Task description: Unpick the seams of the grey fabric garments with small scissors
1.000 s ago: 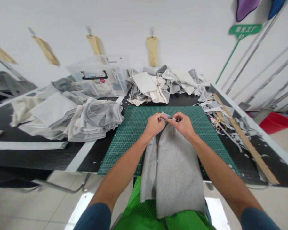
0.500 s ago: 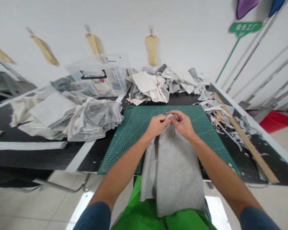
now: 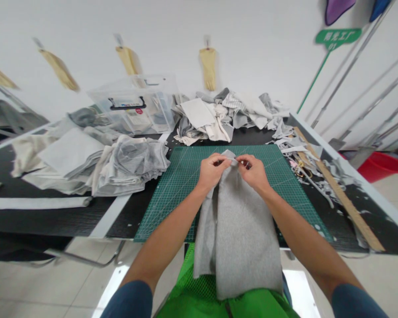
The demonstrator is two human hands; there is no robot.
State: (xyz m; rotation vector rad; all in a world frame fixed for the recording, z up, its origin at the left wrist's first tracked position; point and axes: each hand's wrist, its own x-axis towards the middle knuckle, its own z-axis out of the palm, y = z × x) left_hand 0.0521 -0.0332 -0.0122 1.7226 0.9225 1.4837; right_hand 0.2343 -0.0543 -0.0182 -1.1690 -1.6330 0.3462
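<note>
A grey fabric piece [image 3: 242, 234] hangs from the green cutting mat [image 3: 185, 176] down over my lap. My left hand [image 3: 212, 170] pinches its top edge, fingers closed on the cloth. My right hand [image 3: 254, 172] pinches the same edge just to the right, with a small dark object showing at its fingertips that I cannot name. Both hands sit close together above the mat's centre.
Stacked grey and white cloth [image 3: 119, 165] lies left of the mat. A heap of cloth [image 3: 225, 115] and a clear plastic box [image 3: 135, 108] stand at the back. Scraps and a wooden ruler [image 3: 338, 198] lie along the right side. A red tub [image 3: 381, 165] is on the floor.
The hands stay on the fabric's top edge; they closed together half a second ago and have parted slightly, lifting a corner of the cloth.
</note>
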